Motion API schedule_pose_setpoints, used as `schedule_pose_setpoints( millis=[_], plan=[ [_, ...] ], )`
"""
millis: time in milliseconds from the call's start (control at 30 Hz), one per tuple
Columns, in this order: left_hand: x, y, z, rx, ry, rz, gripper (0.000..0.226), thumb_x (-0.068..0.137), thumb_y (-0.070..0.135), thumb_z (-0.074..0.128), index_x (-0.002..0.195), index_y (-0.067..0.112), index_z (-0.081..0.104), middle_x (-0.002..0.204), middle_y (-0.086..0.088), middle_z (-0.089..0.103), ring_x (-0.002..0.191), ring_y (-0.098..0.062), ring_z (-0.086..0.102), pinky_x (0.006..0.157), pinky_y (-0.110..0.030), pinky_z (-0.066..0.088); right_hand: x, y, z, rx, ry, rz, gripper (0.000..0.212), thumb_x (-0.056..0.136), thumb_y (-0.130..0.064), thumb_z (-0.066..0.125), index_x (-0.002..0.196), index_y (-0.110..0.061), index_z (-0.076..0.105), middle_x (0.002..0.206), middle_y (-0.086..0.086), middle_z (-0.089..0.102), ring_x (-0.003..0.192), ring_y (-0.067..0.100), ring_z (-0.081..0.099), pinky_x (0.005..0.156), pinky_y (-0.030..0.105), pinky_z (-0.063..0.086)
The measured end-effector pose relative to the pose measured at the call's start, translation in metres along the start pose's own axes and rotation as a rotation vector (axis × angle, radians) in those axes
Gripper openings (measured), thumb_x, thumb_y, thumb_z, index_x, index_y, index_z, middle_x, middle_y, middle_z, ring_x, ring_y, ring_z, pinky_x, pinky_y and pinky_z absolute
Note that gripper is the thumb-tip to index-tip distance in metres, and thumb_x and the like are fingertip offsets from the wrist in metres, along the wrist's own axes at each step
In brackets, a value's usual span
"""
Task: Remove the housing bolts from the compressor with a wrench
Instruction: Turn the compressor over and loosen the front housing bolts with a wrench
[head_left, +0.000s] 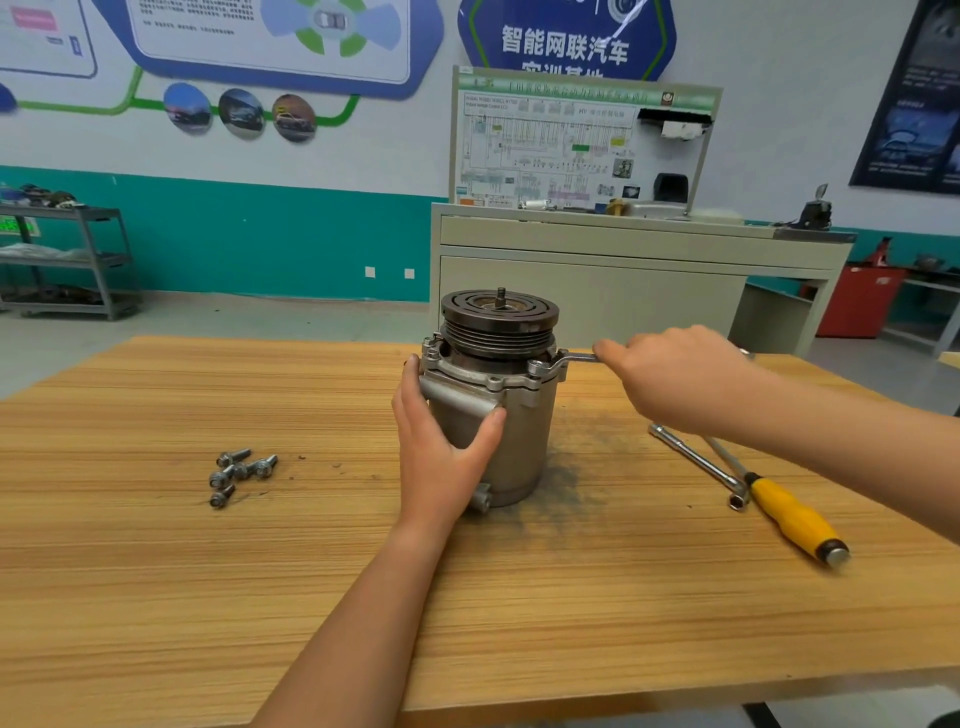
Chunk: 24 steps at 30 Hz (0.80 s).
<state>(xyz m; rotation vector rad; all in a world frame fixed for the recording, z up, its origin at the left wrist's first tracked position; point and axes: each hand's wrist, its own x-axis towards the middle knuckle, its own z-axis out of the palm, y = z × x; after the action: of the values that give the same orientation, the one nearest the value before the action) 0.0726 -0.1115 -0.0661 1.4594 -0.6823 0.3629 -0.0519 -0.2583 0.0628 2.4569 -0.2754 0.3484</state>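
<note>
Left hand (441, 457) steadying upright grey compressor (498, 400), grooved pulley on top

The grey cast-metal cylindrical compressor (511, 447) stands upright with its dark grooved pulley on top, my left hand (441, 452) gripping its body. The slim steel wrench (574, 358) lies level in my right hand (670, 374), its head on a flange bolt (537, 366) at the right rim. A cluster of silver flanged bolts (241, 470) lies loose well to the left.

Bright, even indoor light fills the room — shadows on the counter (156, 571) are faint and soft. Wide-angle distortion bows the counter's edges and tilts the far wall (779, 78); lettering on the distant poster (563, 49) reads slightly soft.
</note>
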Motion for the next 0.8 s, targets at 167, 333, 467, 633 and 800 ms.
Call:
schedule_pose_setpoints(
  millis=[167, 333, 467, 633, 800],
  plan=[
    [0.001, -0.001, -0.002, -0.001, -0.012, 0.022, 0.091, 0.077, 0.039, 0.073, 0.139, 0.043, 0.005, 0.144, 0.012, 0.020, 0.133, 0.003, 0.017, 0.105, -0.018, 0.020, 0.033, -0.017, 0.024, 0.139, 0.213, 0.012, 0.028, 0.080, 0.014, 0.043, 0.100, 0.000, 0.055, 0.081, 0.015, 0.062, 0.075, 0.032, 0.058, 0.071, 0.036, 0.041],
    [0.001, 0.000, -0.003, -0.004, -0.015, 0.017, 0.092, 0.073, 0.045, 0.071, 0.138, 0.044, 0.005, 0.139, 0.017, 0.019, 0.131, 0.006, 0.018, 0.103, -0.017, 0.020, 0.039, -0.020, 0.040, 0.336, 0.301, 0.138, 0.031, 0.091, 0.001, 0.040, 0.116, -0.008, 0.055, 0.095, 0.010, 0.065, 0.085, 0.030, 0.057, 0.060, 0.031, 0.033],
    [0.001, -0.001, -0.003, -0.006, -0.020, 0.012, 0.092, 0.077, 0.039, 0.072, 0.142, 0.038, 0.007, 0.140, 0.016, 0.018, 0.131, 0.006, 0.016, 0.106, -0.021, 0.020, 0.015, -0.009, 0.028, 0.761, 0.437, 0.330, 0.031, 0.098, -0.016, 0.039, 0.127, -0.008, 0.047, 0.073, 0.012, 0.060, 0.062, 0.028, 0.055, 0.054, 0.035, 0.042],
    [0.001, 0.003, -0.002, -0.003, -0.018, -0.009, 0.094, 0.071, 0.049, 0.066, 0.143, 0.037, 0.007, 0.139, 0.017, 0.018, 0.128, 0.011, 0.015, 0.103, -0.014, 0.018, -0.026, -0.010, 0.002, 0.585, 0.217, 0.240, 0.030, 0.096, -0.017, 0.037, 0.125, -0.015, 0.045, 0.064, 0.006, 0.051, 0.059, 0.030, 0.051, 0.051, 0.032, 0.034],
    [0.000, 0.002, -0.002, -0.006, -0.013, -0.012, 0.097, 0.073, 0.044, 0.068, 0.147, 0.028, 0.008, 0.141, 0.016, 0.017, 0.130, 0.011, 0.014, 0.106, -0.015, 0.016, -0.037, -0.029, -0.018, 0.378, 0.032, 0.194, 0.035, 0.094, -0.011, 0.036, 0.127, -0.021, 0.041, 0.061, -0.004, 0.038, 0.051, 0.010, 0.034, 0.042, 0.026, 0.023]
  ],
)
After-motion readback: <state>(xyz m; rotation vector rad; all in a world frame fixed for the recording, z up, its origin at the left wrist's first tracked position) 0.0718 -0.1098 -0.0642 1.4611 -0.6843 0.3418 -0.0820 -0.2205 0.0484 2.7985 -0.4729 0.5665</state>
